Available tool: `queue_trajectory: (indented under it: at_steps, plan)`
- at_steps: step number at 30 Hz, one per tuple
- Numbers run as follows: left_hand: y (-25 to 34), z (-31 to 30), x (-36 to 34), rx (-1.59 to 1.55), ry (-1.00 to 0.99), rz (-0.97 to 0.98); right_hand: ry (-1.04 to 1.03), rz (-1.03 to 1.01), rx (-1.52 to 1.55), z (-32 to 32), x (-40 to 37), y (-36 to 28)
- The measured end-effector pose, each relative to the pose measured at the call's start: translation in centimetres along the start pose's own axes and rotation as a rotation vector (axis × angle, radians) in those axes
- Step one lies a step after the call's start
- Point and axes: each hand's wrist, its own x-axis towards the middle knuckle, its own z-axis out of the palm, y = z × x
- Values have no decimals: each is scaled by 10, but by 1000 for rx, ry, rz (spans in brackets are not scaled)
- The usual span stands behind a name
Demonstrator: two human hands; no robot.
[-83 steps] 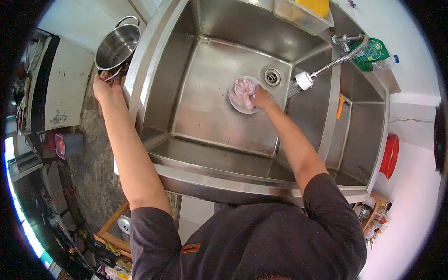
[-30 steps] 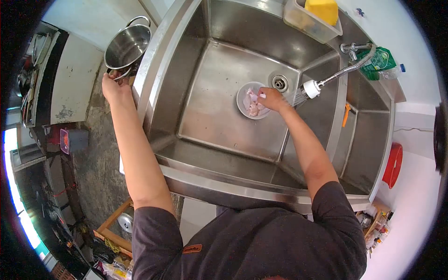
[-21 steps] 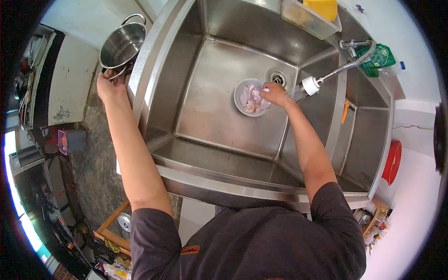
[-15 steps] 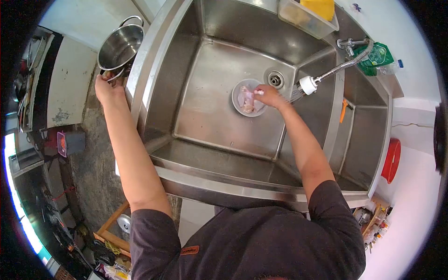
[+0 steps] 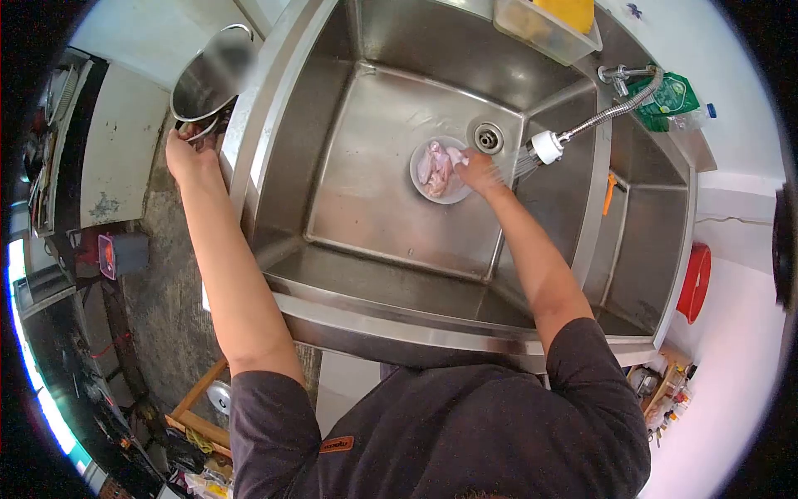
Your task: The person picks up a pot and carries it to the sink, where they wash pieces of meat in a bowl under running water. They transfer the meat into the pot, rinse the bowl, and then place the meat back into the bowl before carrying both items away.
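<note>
A white bowl (image 5: 455,195) sits on the floor of the steel sink, with several raw, pale pink chicken pieces (image 5: 432,170) in it. My right hand (image 5: 480,171) is at the bowl's right rim, its fingers closed on a chicken piece (image 5: 456,156) over the bowl. Water seems to spray from the white tap head (image 5: 546,148) towards that hand. Off the sink's left side, my left hand (image 5: 189,151) grips the near handle of a steel pot (image 5: 201,87), which is tilted. The fingers are partly hidden under the pot.
The deep steel sink basin (image 5: 366,200) has a drain (image 5: 488,138) beside the bowl. A plastic tub (image 5: 544,37) stands at its back edge. An orange-handled tool (image 5: 611,194) lies in the narrow side basin. A green pouch (image 5: 672,101) sits behind the tap.
My right hand has shifted slightly, uncovering more of the chicken in the bowl. The bowl appears nearly in place. My left hand and the pot have hardly moved.
</note>
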Motion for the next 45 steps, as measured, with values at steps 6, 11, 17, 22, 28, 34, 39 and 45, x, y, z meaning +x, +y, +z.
queue_trajectory:
  at_steps: [6, 11, 17, 22, 28, 34, 39, 45]
  plan:
    - [-4, -6, 14, -3, -25, -7, -50, -49, -75, -9, -24, -33]
    - [-2, -1, 4, 1, -8, 1, -1, 16, -182, 34, -12, -13]
    - [1, -1, -2, 26, 4, -9, -62, 10, 9, -14, -6, -23]
    - [0, 1, 0, -3, -19, -17, -11, -106, -76, -35, -2, -19]
    - [-1, -1, -1, 8, -27, -14, -121, -104, -128, 2, -20, -26]
    - [-1, -2, 1, 18, -2, -7, -173, -113, -254, 38, -27, -19]
    - [-1, -3, 5, 10, -12, -24, -203, -189, -33, 18, -3, 11]
    - [-2, -1, 6, -2, 8, -22, -438, 8, 198, -40, -14, -24]
